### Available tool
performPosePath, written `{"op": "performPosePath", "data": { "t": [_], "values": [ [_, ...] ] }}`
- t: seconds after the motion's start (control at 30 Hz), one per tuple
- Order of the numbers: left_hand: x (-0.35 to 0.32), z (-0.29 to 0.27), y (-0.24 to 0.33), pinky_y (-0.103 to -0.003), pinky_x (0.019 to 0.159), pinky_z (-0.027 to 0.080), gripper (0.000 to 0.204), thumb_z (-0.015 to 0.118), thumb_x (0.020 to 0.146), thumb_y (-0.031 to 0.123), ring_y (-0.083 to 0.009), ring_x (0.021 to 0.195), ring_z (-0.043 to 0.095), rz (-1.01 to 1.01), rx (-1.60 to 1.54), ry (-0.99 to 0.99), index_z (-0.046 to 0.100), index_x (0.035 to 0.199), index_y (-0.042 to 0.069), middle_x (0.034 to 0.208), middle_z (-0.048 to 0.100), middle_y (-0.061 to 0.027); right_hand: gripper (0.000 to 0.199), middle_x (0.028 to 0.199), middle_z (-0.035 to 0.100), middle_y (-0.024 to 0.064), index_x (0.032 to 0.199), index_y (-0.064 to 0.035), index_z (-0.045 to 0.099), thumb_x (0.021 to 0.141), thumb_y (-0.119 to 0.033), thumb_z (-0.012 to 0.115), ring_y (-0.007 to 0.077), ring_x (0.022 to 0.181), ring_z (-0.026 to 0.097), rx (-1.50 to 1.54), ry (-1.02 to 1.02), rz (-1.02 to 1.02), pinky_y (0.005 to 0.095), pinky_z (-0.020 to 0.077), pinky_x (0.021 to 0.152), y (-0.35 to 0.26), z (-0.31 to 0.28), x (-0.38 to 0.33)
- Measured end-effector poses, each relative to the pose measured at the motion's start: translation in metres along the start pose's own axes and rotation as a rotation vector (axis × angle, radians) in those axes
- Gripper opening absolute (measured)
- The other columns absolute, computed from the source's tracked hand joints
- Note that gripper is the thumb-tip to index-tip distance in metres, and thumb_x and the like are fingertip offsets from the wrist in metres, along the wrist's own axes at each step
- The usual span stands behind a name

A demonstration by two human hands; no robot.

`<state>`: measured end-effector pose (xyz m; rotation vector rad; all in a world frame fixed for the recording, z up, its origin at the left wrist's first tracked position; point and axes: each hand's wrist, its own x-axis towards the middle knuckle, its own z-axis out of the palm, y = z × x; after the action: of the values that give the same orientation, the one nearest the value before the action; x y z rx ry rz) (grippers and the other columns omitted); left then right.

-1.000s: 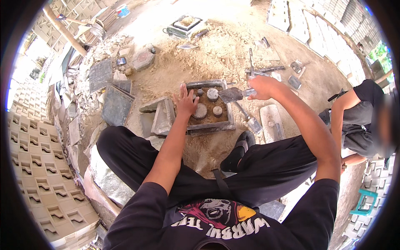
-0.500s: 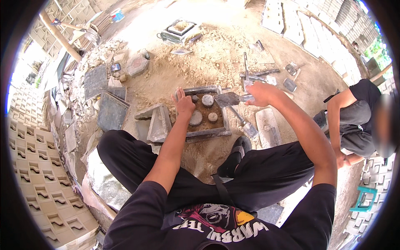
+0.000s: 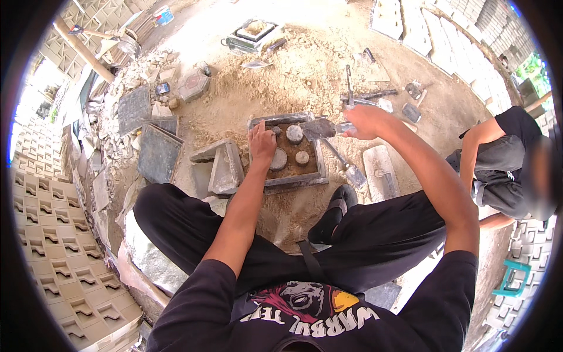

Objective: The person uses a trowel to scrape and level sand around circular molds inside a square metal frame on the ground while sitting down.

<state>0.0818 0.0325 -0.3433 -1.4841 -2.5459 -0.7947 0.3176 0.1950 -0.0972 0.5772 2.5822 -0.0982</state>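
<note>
Mould frame (image 3: 290,185) lay on sand between the knees, packed with brown mix around three grey plugs. Left hand (image 3: 261,144), fingers curled, pressed its left rim to steady it; right hand (image 3: 362,122) gripped a trowel (image 3: 319,128) flat above the fill.

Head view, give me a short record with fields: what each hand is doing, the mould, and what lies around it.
left hand: pressing down inside the mould, at its left edge
right hand: holds a trowel, blade over the mould's top right
mould: square metal frame on sandy ground, filled with brown mix
in mould: three round grey plugs
left of mould: grey slabs
right of mould: second trowel, flat grey block
far right: another person, seated
</note>
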Motion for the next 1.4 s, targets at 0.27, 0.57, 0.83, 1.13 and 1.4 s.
{"op": "performPosePath", "data": {
  "t": [0.27,0.57,0.83,1.13,1.4],
  "values": [
    [-0.001,-0.006,0.000,-0.043,0.089,0.043,0.017,0.066,0.086,0.022,-0.0308,0.091,0.063,0.078,-0.293,0.167,0.072,0.085,0.007,0.093,0.069,-0.0104,0.047,0.095,0.068,0.0242,0.093,0.0059,0.066,0.091,-0.041,0.063,0.0406,0.092,0.067,0.101,0.016,-0.066,0.0470,0.0548,0.079,-0.041,0.000,0.005],
    [-0.009,-0.019,0.010,-0.043,0.087,0.042,0.014,0.065,0.088,0.023,-0.0304,0.093,0.061,0.092,-0.178,0.097,0.070,0.092,0.010,0.092,0.068,-0.0087,0.047,0.093,0.068,0.0249,0.095,0.0062,0.065,0.092,-0.040,0.062,0.0398,0.092,0.067,0.084,0.026,0.022,0.0475,0.0547,0.080,-0.059,-0.004,0.006],
    [-0.002,-0.008,0.017,-0.046,0.096,0.037,0.018,0.059,0.092,0.025,-0.0291,0.105,0.058,0.007,-0.204,0.169,0.063,0.104,0.011,0.101,0.066,-0.0054,0.048,0.088,0.067,0.0266,0.091,0.0081,0.065,0.091,-0.040,0.062,0.0401,0.086,0.067,0.279,0.239,0.279,0.0477,0.0537,0.078,0.003,0.028,0.030],
    [-0.018,0.017,0.021,-0.056,0.118,0.010,0.057,0.049,0.096,0.043,-0.0327,0.144,0.025,-0.119,-0.036,-0.009,0.045,0.136,0.002,0.147,0.037,-0.0188,0.052,0.099,0.065,0.0330,0.099,0.0125,0.062,0.088,-0.039,0.064,0.0439,0.098,0.065,0.525,0.300,0.437,0.0450,0.0519,0.086,0.036,0.107,0.064],
    [-0.012,0.012,0.034,-0.053,0.118,0.012,0.052,0.048,0.097,0.037,-0.0305,0.144,0.025,-0.122,-0.073,0.014,0.045,0.136,0.002,0.150,0.035,-0.0171,0.045,0.104,0.064,0.0308,0.111,0.0066,0.059,0.089,-0.033,0.062,0.0454,0.101,0.062,0.655,0.486,0.631,0.0499,0.0492,0.088,0.060,0.170,0.159]
  ]
}}
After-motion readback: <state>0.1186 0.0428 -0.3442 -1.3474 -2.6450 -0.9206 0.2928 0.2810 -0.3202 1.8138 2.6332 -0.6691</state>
